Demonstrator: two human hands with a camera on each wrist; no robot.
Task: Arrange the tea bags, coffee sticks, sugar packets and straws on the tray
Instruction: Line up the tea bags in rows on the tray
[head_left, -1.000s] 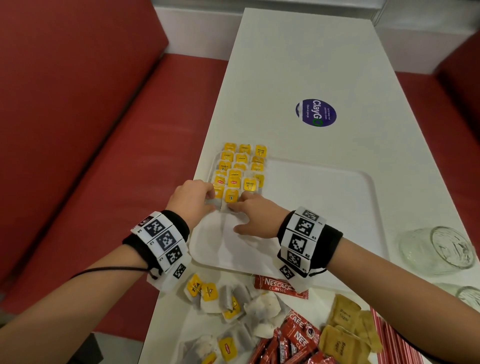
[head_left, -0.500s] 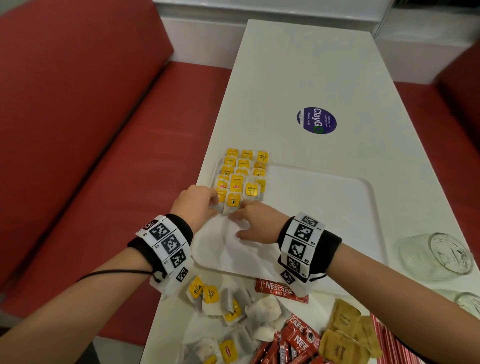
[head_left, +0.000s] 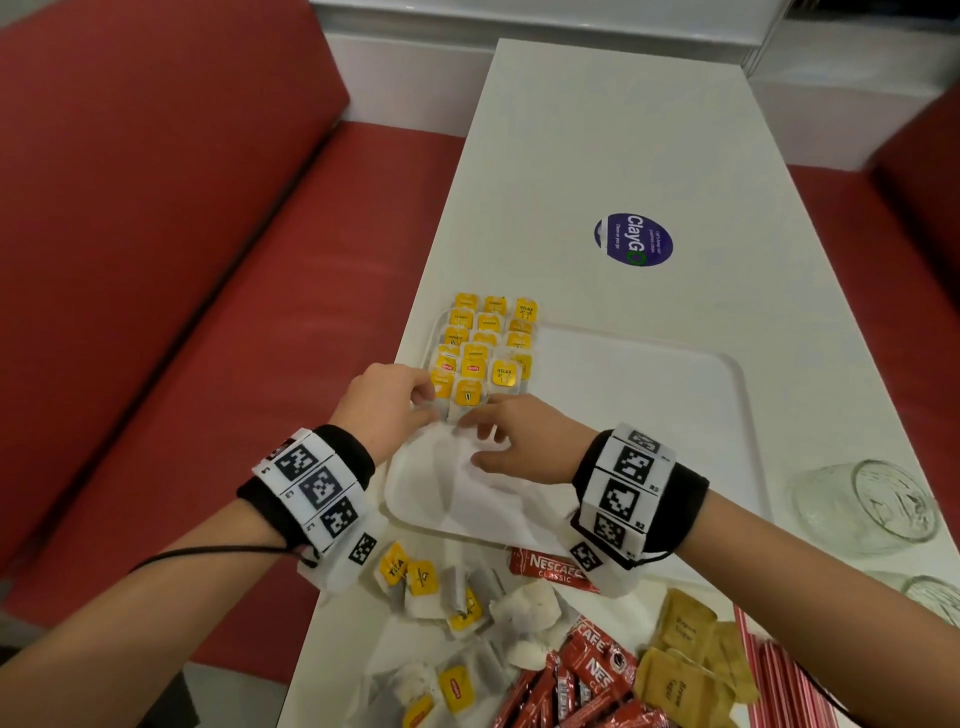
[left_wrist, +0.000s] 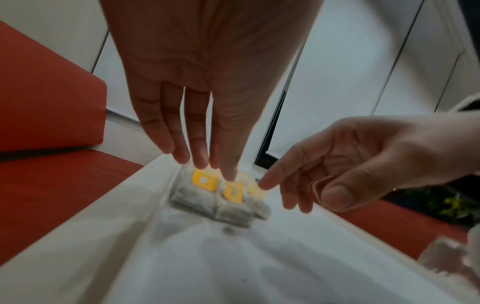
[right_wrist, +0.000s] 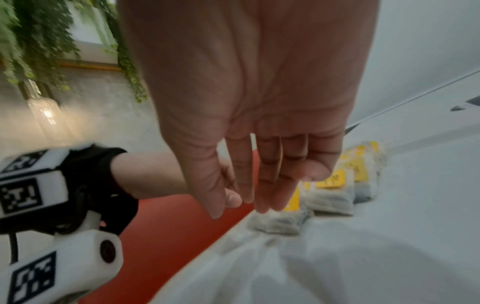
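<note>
Yellow-tagged tea bags (head_left: 483, 353) lie in neat rows in the far left corner of the white tray (head_left: 649, 415). My left hand (head_left: 387, 402) hovers at the left end of the nearest row, its straight fingers (left_wrist: 200, 162) pointing down onto the tags of the tea bags (left_wrist: 221, 201). My right hand (head_left: 519, 436) is just beside it with relaxed fingers, the index tip at the nearest bags (right_wrist: 330, 197). Neither hand holds anything. Loose tea bags (head_left: 452, 597), red coffee sticks (head_left: 587, 680), brown sugar packets (head_left: 685, 660) and striped straws (head_left: 784, 680) lie on the table near me.
One coffee stick (head_left: 553, 570) lies against the tray's near rim. Two clear glasses (head_left: 872, 506) stand at the right table edge. A blue round sticker (head_left: 634, 240) marks the far tabletop. Red bench seats (head_left: 156, 312) flank the narrow white table.
Both hands stay at the nearest row of tea bags. The right hand has drawn back slightly, its fingertips easing off the bags. The head view has tilted down a little.
</note>
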